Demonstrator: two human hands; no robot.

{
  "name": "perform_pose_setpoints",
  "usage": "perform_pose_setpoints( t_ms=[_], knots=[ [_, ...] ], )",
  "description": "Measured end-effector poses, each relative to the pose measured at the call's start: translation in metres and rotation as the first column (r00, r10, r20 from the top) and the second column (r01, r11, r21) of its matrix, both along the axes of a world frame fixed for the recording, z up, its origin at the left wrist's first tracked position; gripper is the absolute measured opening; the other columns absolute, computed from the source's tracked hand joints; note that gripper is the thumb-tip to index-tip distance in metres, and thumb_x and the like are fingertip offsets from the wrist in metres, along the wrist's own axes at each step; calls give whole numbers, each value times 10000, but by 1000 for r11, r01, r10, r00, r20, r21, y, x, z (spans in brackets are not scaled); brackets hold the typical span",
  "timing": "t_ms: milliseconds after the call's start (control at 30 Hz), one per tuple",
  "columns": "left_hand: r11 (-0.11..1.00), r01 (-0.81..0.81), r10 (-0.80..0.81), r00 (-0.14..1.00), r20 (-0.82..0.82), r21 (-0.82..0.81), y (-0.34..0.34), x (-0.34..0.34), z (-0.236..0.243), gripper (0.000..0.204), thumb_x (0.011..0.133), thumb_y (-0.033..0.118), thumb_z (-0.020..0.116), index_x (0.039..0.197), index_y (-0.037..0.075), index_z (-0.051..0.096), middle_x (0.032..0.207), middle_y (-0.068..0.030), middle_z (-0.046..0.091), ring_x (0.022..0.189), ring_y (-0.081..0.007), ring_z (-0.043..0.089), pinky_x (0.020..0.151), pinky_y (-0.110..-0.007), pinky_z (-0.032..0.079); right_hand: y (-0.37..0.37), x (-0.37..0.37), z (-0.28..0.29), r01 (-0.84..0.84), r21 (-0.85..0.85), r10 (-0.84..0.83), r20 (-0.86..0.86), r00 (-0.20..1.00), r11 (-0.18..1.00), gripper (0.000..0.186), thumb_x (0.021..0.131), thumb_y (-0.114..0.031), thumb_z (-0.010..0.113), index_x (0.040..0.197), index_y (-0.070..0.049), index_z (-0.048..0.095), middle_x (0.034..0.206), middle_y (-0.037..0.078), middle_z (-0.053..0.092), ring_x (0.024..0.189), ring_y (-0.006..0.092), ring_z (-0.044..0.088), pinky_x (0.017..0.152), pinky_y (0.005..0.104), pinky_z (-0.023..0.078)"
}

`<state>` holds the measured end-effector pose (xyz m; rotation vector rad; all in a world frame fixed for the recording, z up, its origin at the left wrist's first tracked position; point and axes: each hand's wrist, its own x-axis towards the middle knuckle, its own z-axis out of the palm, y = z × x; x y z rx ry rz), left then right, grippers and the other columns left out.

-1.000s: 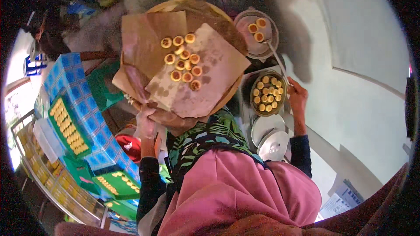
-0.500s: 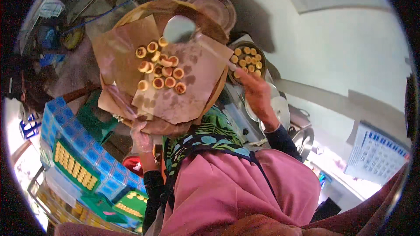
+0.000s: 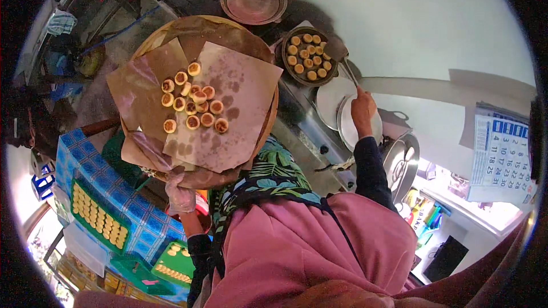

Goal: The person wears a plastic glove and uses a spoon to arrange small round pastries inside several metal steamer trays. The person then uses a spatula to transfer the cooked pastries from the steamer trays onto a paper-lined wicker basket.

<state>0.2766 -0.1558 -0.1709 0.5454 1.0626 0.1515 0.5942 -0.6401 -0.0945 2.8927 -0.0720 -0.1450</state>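
My left hand point(image 3: 181, 194), in a clear plastic glove, is closed on the near edge of a round woven tray point(image 3: 142, 44). Brown paper sheets point(image 3: 242, 88) with grease spots line the tray. Several small round browned cakes point(image 3: 192, 121) lie loosely grouped on the paper. To the right, my bare right hand point(image 3: 362, 113) grips the handle of a spatula point(image 3: 335, 50). Its wide flat blade is over the right side of a dark round pan point(image 3: 289, 78), hiding a little of it. Several pale golden cakes point(image 3: 311, 61) sit inside that pan.
An upturned-looking round pan or lid point(image 3: 254, 0) sits beyond the tray. Pale round lids point(image 3: 345, 115) lie by my right hand. At lower left, a blue checked table point(image 3: 140, 208) bears green trays point(image 3: 77, 217) of small dough rounds. A wall calendar point(image 3: 502, 157) hangs right.
The spatula has swung from above the tray rightward to the pan. My right hand has moved right with it. The tray has shifted slightly left and nearer, still in my left hand.
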Motion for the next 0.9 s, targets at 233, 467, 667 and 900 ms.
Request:
perform_pose_setpoints(
  t_ms=[233,467,667,900],
  knots=[
    [1000,-8,8,998,63,-14,-2,16,7,400,696,108,582,1054,-66,555,1060,-134,566,1017,-261,555,940,-388,448,12,40,-11,-96,28,96,-11,995,995,400,718,-46,549,1114,-69,603,889,199,613,808,371,622,701,471,496],
    [999,-39,39,999,14,-27,3,7,-8,390,696,108,580,1042,-72,575,1053,-136,576,1009,-258,562,936,-386,447,0,67,21,-138,10,138,-50,989,990,288,747,-92,538,1000,-102,676,828,188,655,761,380,640,678,482,509],
    [992,31,-34,999,24,120,3,-3,-23,257,736,117,544,927,-41,612,1014,-125,600,973,-249,581,908,-367,456,-41,136,7,-187,-74,168,-212,963,980,153,799,-124,533,825,-44,660,831,190,659,769,392,636,698,497,507],
    [998,-23,23,1000,0,58,3,18,1,280,719,107,547,947,-49,592,1005,-129,589,977,-248,570,912,-354,449,-75,166,9,69,87,10,-688,726,994,118,810,-140,617,905,-119,683,852,77,695,740,183,660,609,331,521]
  ],
)
